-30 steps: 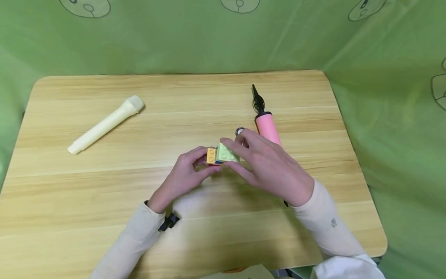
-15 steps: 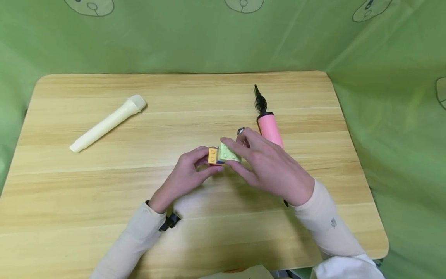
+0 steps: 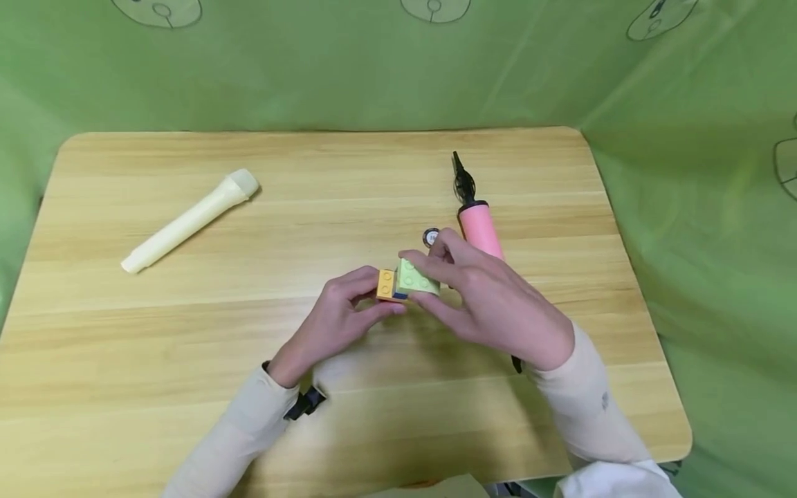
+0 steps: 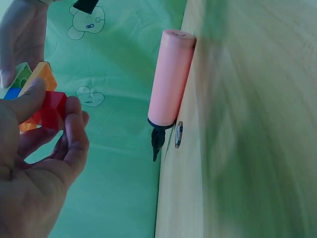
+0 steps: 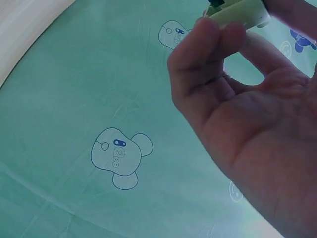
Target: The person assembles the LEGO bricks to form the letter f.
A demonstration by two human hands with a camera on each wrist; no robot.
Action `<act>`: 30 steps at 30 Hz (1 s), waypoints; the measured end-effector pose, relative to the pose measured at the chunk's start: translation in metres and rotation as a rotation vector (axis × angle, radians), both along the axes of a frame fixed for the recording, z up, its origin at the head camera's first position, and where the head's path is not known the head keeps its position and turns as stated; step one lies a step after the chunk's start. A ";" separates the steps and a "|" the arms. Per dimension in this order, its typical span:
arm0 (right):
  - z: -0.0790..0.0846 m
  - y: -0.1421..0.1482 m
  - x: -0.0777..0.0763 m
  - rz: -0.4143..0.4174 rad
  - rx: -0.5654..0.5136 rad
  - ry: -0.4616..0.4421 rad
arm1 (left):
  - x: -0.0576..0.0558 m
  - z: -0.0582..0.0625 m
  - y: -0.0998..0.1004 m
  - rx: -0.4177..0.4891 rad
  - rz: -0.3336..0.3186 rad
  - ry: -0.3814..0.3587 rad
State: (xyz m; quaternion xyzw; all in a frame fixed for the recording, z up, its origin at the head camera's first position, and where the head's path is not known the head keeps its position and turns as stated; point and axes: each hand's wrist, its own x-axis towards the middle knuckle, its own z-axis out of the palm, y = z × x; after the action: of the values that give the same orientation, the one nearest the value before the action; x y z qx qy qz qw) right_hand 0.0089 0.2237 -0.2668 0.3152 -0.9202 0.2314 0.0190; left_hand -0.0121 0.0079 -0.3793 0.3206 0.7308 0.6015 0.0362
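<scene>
- Brick cluster: a small stack of studded toy bricks, held just above the middle of the worktop between both of your hands. A pale green brick sits on top, an orange brick at its left end, with a blue sliver between them; the left wrist view adds a red brick underneath.
- Left hand: your thumb and fingers are curled round the orange and red end of the cluster, pinching it.
- Right hand: your fingertips are curled over the pale green brick, with the thumb below it, gripping that end; the right wrist view shows the same pinch from beneath.
- Handling, as a judgement: the bricks look like hard, light, smooth plastic, so they should neither flex nor crush. Joints between bricks may part under twisting. Take hold on the flat side walls, close to the seam, and press squarely.
- Small round object: lies on the worktop just beyond your right fingertips; too small to identify.
- Pink hand pump: lies beside that object, its black nozzle pointing away from you.
- Cream cylinder: lies at the far left, well apart from the hands.
- Green printed cloth: hangs behind and beside the worktop.
</scene>
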 end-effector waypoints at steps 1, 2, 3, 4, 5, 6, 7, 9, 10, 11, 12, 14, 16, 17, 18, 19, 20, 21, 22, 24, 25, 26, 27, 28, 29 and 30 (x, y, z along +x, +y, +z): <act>-0.002 -0.001 -0.001 -0.005 0.003 0.011 | 0.000 0.000 -0.001 0.002 -0.001 -0.017; -0.004 -0.002 -0.002 -0.009 0.001 0.021 | 0.000 -0.001 -0.001 0.011 -0.006 -0.049; -0.006 -0.003 -0.004 -0.011 -0.003 0.032 | 0.000 -0.001 -0.002 0.020 -0.010 -0.083; -0.008 -0.004 -0.005 -0.013 -0.009 0.045 | 0.000 0.000 -0.002 0.029 -0.016 -0.116; -0.011 -0.005 -0.006 -0.012 -0.022 0.055 | 0.001 0.000 -0.003 0.041 -0.024 -0.149; -0.013 -0.007 -0.007 -0.006 -0.037 0.062 | 0.001 0.000 -0.003 0.048 -0.031 -0.176; -0.014 -0.008 -0.008 0.002 -0.050 0.071 | 0.002 0.000 -0.003 0.053 -0.036 -0.199; -0.017 -0.010 -0.009 0.027 -0.066 0.086 | 0.002 0.000 -0.004 0.056 -0.034 -0.229; -0.018 -0.011 -0.010 0.041 -0.072 0.086 | 0.002 0.000 -0.004 0.056 -0.031 -0.241; -0.019 -0.012 -0.011 0.054 -0.074 0.083 | 0.002 0.001 -0.004 0.057 -0.027 -0.254; -0.020 -0.013 -0.011 0.066 -0.074 0.078 | 0.002 0.001 -0.005 0.057 -0.021 -0.269; -0.023 -0.015 -0.013 0.080 -0.071 0.064 | 0.002 0.002 -0.006 0.062 -0.016 -0.309; -0.027 -0.018 -0.015 0.085 -0.070 0.044 | 0.002 0.003 -0.007 0.057 -0.009 -0.338; -0.030 -0.019 -0.016 0.084 -0.063 0.043 | 0.001 0.004 -0.008 0.053 -0.005 -0.346; -0.032 -0.020 -0.017 0.082 -0.059 0.043 | 0.001 0.004 -0.009 0.049 0.001 -0.352; -0.034 -0.021 -0.018 0.077 -0.053 0.047 | 0.001 0.004 -0.009 0.042 0.009 -0.353; -0.037 -0.023 -0.019 0.074 -0.049 0.051 | 0.001 0.004 -0.010 0.034 0.020 -0.351; -0.039 -0.023 -0.020 0.072 -0.043 0.058 | 0.000 0.004 -0.010 0.029 0.030 -0.350; -0.041 -0.024 -0.021 0.073 -0.039 0.065 | 0.000 0.004 -0.011 0.021 0.040 -0.351; -0.045 -0.025 -0.023 0.070 -0.031 0.073 | 0.000 0.003 -0.012 0.008 0.055 -0.364; -0.047 -0.026 -0.025 0.068 -0.020 0.080 | 0.000 0.002 -0.013 -0.001 0.063 -0.372; -0.049 -0.026 -0.026 0.064 -0.007 0.085 | 0.000 0.001 -0.014 -0.008 0.069 -0.382; -0.051 -0.027 -0.027 0.059 0.008 0.092 | 0.000 0.000 -0.014 -0.012 0.073 -0.392; -0.053 -0.028 -0.028 0.056 0.021 0.100 | 0.000 -0.001 -0.015 -0.017 0.075 -0.401; -0.054 -0.028 -0.030 0.052 0.038 0.111 | 0.000 -0.002 -0.016 -0.018 0.078 -0.408; -0.056 -0.029 -0.031 0.052 0.053 0.122 | 0.001 -0.003 -0.016 -0.021 0.079 -0.414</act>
State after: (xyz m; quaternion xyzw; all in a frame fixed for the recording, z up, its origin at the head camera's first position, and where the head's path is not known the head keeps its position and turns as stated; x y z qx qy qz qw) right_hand -0.0220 0.1946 -0.3230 0.3531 -0.9146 0.1877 0.0606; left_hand -0.0116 -0.0082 -0.3825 0.1609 0.7260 0.6479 0.1651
